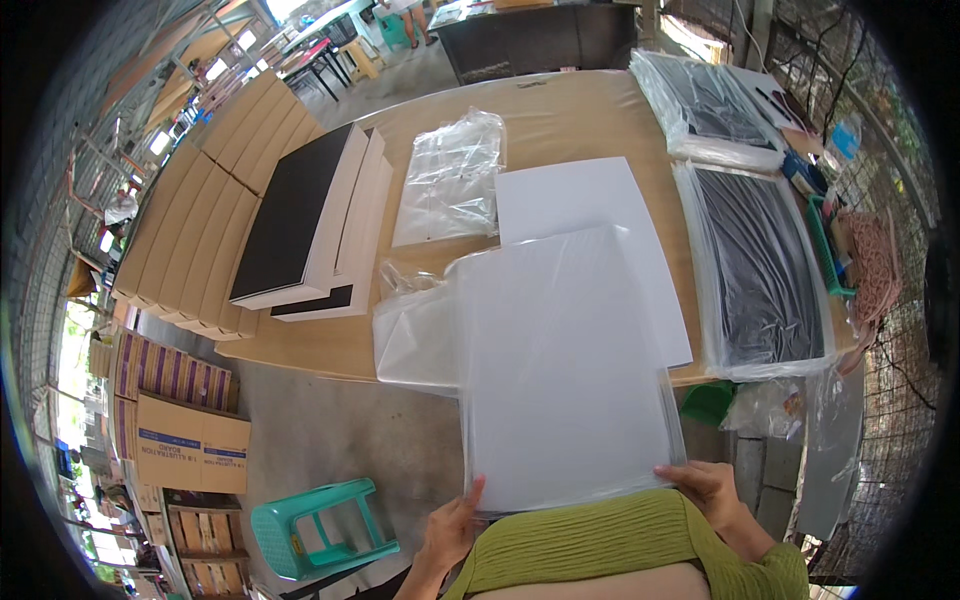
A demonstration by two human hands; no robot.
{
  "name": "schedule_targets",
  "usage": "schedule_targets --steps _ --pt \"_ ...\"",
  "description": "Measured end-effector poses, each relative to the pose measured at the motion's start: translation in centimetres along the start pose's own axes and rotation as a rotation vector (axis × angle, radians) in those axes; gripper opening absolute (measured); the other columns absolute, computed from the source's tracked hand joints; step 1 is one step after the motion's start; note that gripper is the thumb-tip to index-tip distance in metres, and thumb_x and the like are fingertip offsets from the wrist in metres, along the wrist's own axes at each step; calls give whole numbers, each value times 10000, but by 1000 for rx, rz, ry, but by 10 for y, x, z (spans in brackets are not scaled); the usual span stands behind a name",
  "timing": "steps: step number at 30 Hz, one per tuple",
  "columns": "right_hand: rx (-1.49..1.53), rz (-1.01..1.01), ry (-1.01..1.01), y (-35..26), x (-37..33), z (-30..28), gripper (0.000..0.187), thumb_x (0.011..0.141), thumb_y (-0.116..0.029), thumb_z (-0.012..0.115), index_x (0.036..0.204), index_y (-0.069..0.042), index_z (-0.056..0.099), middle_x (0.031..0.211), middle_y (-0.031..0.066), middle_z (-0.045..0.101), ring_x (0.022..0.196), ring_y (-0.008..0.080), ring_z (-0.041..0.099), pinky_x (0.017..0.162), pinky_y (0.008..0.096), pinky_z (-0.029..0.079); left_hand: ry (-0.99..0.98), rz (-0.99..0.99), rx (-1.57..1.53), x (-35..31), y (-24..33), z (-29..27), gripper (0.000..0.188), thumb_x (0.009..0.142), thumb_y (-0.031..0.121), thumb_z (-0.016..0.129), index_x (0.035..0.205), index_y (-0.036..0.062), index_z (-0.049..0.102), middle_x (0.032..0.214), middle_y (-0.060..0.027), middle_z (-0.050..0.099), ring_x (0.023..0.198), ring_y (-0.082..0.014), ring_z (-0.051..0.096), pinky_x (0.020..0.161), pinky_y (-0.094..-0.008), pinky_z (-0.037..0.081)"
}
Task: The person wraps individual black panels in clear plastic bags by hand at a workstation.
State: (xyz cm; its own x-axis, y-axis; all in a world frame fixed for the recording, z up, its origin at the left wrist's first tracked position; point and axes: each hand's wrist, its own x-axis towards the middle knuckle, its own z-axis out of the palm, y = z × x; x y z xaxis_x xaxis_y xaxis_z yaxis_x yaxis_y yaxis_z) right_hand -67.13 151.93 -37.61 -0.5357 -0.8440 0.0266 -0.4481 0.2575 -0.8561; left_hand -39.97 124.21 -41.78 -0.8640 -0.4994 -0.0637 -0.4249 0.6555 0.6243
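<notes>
A white board in a clear plastic sleeve (pixel 565 370) reaches from the table toward my body, its near edge close to my waist. My left hand (pixel 452 530) grips its near left corner, thumb on top. At the near right corner my right hand (pixel 708 492) pinches the edge, with the fingers partly hidden. Under the far part of the sleeved board lies a bare white sheet (pixel 590 195). Beside it are a pile of clear plastic sleeves (pixel 450 180) and a folded clear plastic bag (pixel 415 340).
Black-topped board stacks (pixel 300 210) stand left on the brown table (pixel 400 120), next to cardboard boxes (pixel 185 235). Sleeved dark boards (pixel 760 265) lie on the right, by a green basket (pixel 828 245). A teal stool (pixel 325 525) stands on the floor at left.
</notes>
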Motion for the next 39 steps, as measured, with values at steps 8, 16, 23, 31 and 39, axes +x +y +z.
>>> schedule_targets --steps 8,16,23,31,39 --pt "375 159 362 7 17 -7 339 747 136 531 1001 3 712 820 81 640 726 143 620 630 264 503 108 241 -9 36 16 33 568 766 22 718 1310 86 571 659 -85 527 536 -215 527 518 -296 467" --pt "145 50 1001 108 1 -142 242 838 55 475 949 52 690 899 61 645 707 117 573 643 241 471 302 841 -73 226 150 128 488 798 75 682 1276 56 583 650 -38 542 524 -182 540 500 -308 461" --pt "190 186 1119 187 -32 -199 220 896 5 498 986 16 698 813 18 636 678 80 547 622 217 443 304 983 111 256 203 205 377 852 182 617 1214 78 617 644 17 535 551 -145 536 518 -299 397" --pt "-247 777 980 162 -23 -198 279 875 32 476 981 -62 716 880 50 665 726 125 591 626 230 455 347 944 111 227 198 164 395 833 235 666 1216 139 643 757 35 531 681 -127 517 666 -299 378" --pt "-489 350 989 141 -12 -191 199 860 24 581 1004 -56 693 1241 80 542 1010 185 584 707 254 511 716 157 112 215 7 29 297 841 171 669 1128 94 681 1064 -125 535 930 -252 498 824 -378 412"
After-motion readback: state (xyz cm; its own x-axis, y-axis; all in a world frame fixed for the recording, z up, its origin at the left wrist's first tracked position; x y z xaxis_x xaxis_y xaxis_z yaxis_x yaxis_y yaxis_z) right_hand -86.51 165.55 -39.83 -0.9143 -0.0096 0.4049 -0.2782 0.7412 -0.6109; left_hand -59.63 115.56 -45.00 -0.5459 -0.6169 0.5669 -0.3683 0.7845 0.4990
